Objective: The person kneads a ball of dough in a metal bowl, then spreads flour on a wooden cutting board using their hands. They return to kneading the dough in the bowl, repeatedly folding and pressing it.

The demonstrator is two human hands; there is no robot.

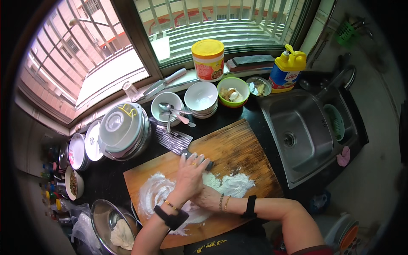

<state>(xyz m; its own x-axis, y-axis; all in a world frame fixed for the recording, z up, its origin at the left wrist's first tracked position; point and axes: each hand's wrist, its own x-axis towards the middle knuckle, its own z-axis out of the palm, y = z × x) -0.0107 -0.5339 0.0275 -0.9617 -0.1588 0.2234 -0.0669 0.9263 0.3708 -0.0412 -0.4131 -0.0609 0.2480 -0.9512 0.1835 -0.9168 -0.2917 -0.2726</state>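
Note:
A wooden cutting board [229, 143] lies before me, dusted with white flour [237, 185] on both sides of my hands. My left hand [191, 175], fingers spread, is over the board, its heel against my other hand. Crossing beneath it, my right hand [207, 197] is low over the flour; its fingers are hidden, and whether anything is in it does not show. Just past my left fingertips lies the dark handle of a cleaver [173, 138], whose patterned blade rests over the board's far edge. At lower left, a lump of dough [122, 234] sits in a steel bowl [95, 220].
White bowls [200, 98], one stack with spoons, and a green bowl of garlic [233, 92] line the back. A steel sink [296, 127] is at right, beside a yellow-topped bottle [287, 68]. Stacked lidded dishes [121, 127] and a bowl of chopped filling [73, 183] stand left.

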